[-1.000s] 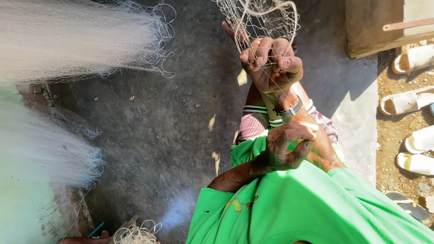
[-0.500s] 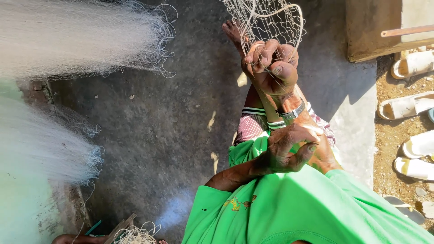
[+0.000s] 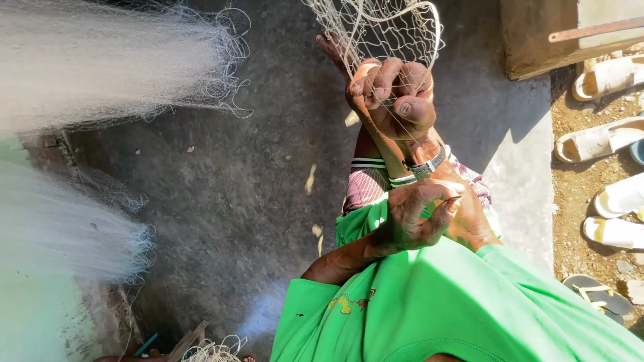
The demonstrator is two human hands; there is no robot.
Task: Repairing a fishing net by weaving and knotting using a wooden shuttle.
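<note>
**Asker:** Looking down from the head camera, what are the two hands doing?

**Describer:** The upper hand (image 3: 392, 94), wearing a watch (image 3: 424, 166) at the wrist, is curled into a fist around strands of a pale fishing net (image 3: 382, 30). The net rises from that fist to the top edge of the view. Which hand is the left and which the right I cannot tell from this angle.

**Asker:** And the lower hand?

**Describer:** The lower hand (image 3: 416, 214) sits just below the wrist of the other, above a bright green shirt (image 3: 456, 308). Its fingers are bent inward, thumb and fingertips close together as in a pinch. Whether a thread lies between them is too fine to tell.

**Asker:** What lies around them?

**Describer:** Grey concrete floor (image 3: 268, 194) spreads beneath. Blurred heaps of white netting (image 3: 100, 60) fill the left side. White sandals (image 3: 604, 137) rest on sandy ground at the right, near a wooden board (image 3: 537, 33).
</note>
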